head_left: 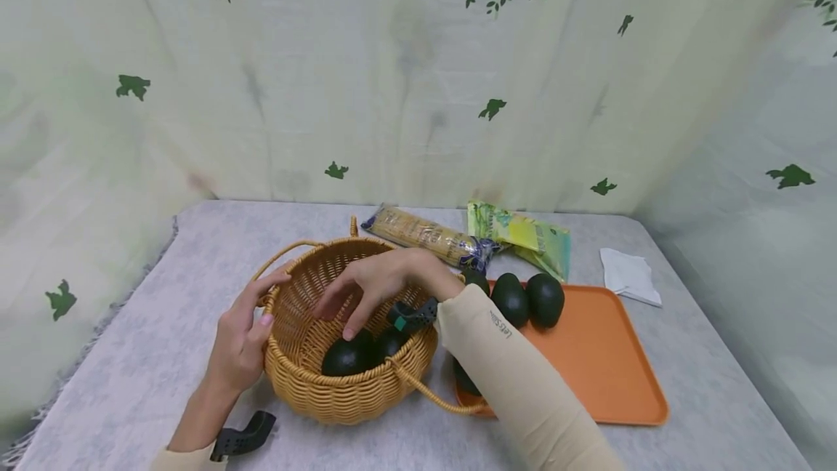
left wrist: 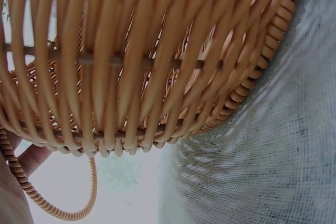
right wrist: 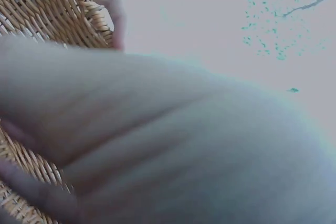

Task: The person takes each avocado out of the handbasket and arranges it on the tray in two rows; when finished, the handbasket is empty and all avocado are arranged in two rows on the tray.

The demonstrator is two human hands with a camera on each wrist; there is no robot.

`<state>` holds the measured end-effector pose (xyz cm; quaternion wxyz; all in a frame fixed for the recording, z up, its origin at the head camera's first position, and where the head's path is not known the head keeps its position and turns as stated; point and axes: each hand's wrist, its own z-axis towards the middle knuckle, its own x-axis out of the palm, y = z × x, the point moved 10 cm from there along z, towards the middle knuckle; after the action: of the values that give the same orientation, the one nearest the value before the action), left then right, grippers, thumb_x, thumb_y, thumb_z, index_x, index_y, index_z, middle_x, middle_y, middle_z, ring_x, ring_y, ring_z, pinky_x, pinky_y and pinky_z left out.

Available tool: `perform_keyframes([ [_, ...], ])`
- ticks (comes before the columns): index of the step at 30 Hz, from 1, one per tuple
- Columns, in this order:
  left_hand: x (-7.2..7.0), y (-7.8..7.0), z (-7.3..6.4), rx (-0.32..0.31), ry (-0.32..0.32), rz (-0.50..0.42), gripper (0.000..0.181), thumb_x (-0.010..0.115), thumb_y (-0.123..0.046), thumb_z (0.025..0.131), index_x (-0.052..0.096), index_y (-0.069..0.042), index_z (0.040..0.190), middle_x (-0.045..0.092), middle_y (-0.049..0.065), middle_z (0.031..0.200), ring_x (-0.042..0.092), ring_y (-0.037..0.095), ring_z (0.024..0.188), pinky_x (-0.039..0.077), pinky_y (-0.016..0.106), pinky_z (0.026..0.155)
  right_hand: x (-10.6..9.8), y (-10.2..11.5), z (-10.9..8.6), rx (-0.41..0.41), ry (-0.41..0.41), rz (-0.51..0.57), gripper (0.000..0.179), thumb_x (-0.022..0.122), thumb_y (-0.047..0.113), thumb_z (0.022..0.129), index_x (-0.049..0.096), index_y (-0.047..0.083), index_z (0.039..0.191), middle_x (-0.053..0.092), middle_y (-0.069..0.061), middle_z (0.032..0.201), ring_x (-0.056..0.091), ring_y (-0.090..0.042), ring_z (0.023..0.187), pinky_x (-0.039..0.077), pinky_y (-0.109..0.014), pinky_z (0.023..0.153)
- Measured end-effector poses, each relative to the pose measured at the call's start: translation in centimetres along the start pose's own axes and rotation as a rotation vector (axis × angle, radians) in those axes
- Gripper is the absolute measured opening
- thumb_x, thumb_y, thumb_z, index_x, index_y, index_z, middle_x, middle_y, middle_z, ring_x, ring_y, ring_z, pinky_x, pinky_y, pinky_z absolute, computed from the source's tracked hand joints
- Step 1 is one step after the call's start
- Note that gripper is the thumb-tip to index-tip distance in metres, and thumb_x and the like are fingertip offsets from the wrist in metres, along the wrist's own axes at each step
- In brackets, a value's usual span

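Observation:
A round wicker basket (head_left: 346,402) stands on the table, with two dark avocados (head_left: 346,356) in its bottom. My left hand (head_left: 238,340) grips the basket's left rim, fingers over the edge and thumb on the outside. The left wrist view shows the woven side (left wrist: 136,66) close up. My right hand (head_left: 375,282) reaches over the right rim into the basket. Its thumb tip is right at the nearer avocado, while the other fingers spread apart toward the inner wall. In the right wrist view that hand's palm (right wrist: 184,129) blocks most of the scene.
Right of the basket lies an orange tray (head_left: 608,355) with several more avocados (head_left: 545,300), one partly behind my right sleeve. Farther back are a pack of noodles (head_left: 425,233) and a green-yellow packet (head_left: 523,235). White tissue (head_left: 629,275) lies at the right.

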<state>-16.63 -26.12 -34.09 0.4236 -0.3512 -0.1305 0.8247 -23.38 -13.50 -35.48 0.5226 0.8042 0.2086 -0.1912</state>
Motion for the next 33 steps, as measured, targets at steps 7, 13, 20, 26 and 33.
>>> perform_keyframes([
  [7, 0.0, -0.1, 0.0, -0.009, 0.01, 0.005, 0.054, 0.04, -0.008, 0.091, 0.056, -0.005, 0.143, 0.062, 0.012, 0.143, 0.057, 0.006, 0.12, 0.037, 0.009, 0.095, 0.1, -1.8, 0.4, 0.176, 0.022, -0.141, 0.058, 0.075, 0.038, 0.093, 0.059, 0.021, 0.146, 0.06, 0.007, 0.142, 0.054, -0.007, 0.131, 0.043, -0.023, 0.104],
  [13, -0.1, -0.2, 0.1, -0.019, 0.012, 0.008, 0.054, 0.04, -0.009, 0.091, 0.056, -0.005, 0.143, 0.062, 0.012, 0.143, 0.057, 0.008, 0.116, 0.037, 0.01, 0.094, 0.4, -2.7, 0.4, 0.284, 0.044, -0.216, 0.057, 0.073, 0.046, 0.092, 0.061, 0.026, 0.144, 0.055, 0.003, 0.147, 0.05, -0.01, 0.132, 0.043, -0.028, 0.106],
  [20, 0.0, -0.1, 0.1, -0.021, 0.015, 0.004, 0.054, 0.04, -0.009, 0.091, 0.057, -0.005, 0.142, 0.062, 0.012, 0.142, 0.058, 0.013, 0.111, 0.038, 0.012, 0.091, 0.7, -3.0, 0.5, 0.285, 0.054, -0.189, 0.054, 0.074, 0.044, 0.092, 0.063, 0.024, 0.141, 0.059, 0.005, 0.138, 0.055, -0.007, 0.122, 0.045, -0.026, 0.101],
  [26, 0.0, -0.2, 0.0, 0.001, 0.002, -0.027, 0.054, 0.041, -0.008, 0.09, 0.058, -0.004, 0.141, 0.062, 0.011, 0.143, 0.058, 0.013, 0.116, 0.038, 0.011, 0.093, 1.6, -2.3, 0.8, 0.199, 0.095, 0.006, 0.054, 0.076, 0.027, 0.093, 0.06, 0.014, 0.143, 0.069, 0.004, 0.123, 0.064, -0.005, 0.111, 0.051, -0.022, 0.093],
  [33, -0.1, -0.3, 0.3, 0.01, -0.004, -0.033, 0.053, 0.041, -0.008, 0.09, 0.058, -0.003, 0.14, 0.062, 0.012, 0.143, 0.056, 0.006, 0.121, 0.037, 0.012, 0.094, 1.5, -1.5, 0.9, 0.118, 0.086, -0.03, 0.055, 0.078, 0.022, 0.092, 0.061, 0.017, 0.144, 0.068, -0.002, 0.133, 0.061, -0.005, 0.119, 0.048, -0.02, 0.096],
])
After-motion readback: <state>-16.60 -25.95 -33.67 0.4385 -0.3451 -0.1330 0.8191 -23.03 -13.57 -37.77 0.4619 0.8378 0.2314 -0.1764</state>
